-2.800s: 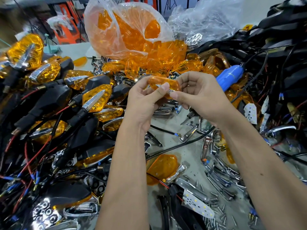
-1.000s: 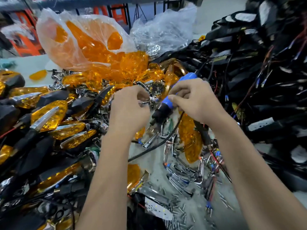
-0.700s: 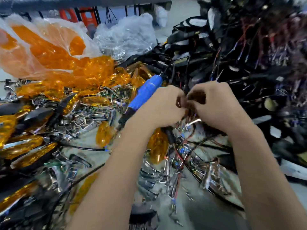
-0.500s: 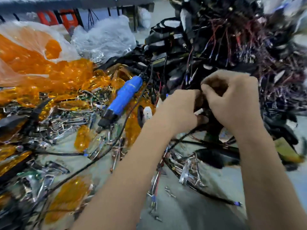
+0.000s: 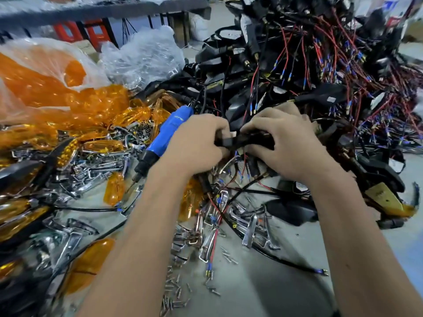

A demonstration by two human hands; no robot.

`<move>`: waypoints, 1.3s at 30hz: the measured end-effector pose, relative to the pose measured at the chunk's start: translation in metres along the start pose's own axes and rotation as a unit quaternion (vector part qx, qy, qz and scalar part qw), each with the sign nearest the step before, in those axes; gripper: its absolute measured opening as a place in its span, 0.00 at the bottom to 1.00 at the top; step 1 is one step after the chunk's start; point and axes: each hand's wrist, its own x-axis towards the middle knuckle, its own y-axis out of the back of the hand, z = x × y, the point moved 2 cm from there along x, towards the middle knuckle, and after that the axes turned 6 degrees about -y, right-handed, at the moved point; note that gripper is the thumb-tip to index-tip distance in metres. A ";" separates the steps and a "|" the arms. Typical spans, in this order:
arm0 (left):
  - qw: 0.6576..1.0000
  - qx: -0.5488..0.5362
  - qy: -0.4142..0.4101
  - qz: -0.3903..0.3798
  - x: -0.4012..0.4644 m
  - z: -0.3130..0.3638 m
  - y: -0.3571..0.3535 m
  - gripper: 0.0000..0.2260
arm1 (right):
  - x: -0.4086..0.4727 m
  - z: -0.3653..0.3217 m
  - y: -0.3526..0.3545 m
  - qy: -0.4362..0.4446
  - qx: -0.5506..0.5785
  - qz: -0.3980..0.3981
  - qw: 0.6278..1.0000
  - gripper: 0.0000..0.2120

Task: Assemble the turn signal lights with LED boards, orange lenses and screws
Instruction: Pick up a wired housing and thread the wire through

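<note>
Left hand point(image 5: 196, 143) and right hand point(image 5: 286, 145) both curled around black housing point(image 5: 246, 140) — lifted beside wired housing pile point(image 5: 320, 72), probably for inspection; blue screwdriver point(image 5: 164, 138) parked within reach.

Bright, even overhead light; soft shadows, glare on chrome trims point(image 5: 249, 227), motion blur and wide-angle bending at edges.

Two bare forearms enter from the lower edge of the frame, with no sleeves, gloves, watch or rings in sight. The left hand point(image 5: 196, 143) and right hand point(image 5: 286, 143) show short, unpainted nails.
</note>
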 end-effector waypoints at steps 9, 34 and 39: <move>0.995 0.035 0.048 0.079 -0.046 -0.061 0.064 0.11 | 0.033 -0.076 -0.032 0.092 0.100 -0.069 0.988 0.06; 0.820 -0.463 0.179 0.284 -0.150 -0.165 0.044 0.11 | 0.078 -0.224 -0.119 0.128 0.296 -0.137 0.937 0.05; 0.832 -0.420 0.178 0.316 -0.146 -0.168 0.044 0.10 | 0.085 -0.208 -0.123 0.078 0.337 -0.145 0.927 0.07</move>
